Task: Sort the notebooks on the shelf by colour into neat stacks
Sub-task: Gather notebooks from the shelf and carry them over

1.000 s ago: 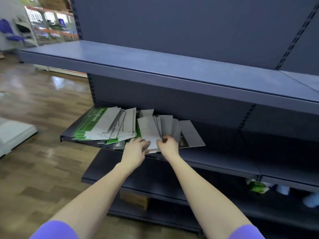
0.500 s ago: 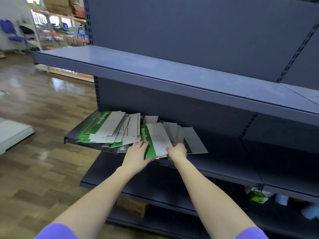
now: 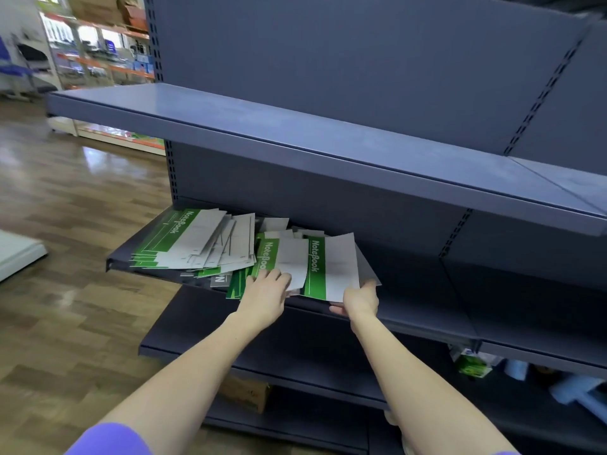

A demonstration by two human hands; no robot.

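On the middle shelf point(image 3: 410, 310) the notebooks point(image 3: 203, 239) lie in a messy fan, green ones mixed with a dark one, so I think the sorting has only just begun. My right hand point(image 3: 359, 298) pinches the near edge of a green notebook point(image 3: 331, 267). My left hand point(image 3: 266, 290) rests flat, fingers straight, on the pile beside it. Some books poke over the front lip and could slip. To the right, the shelf has open room for new stacks.
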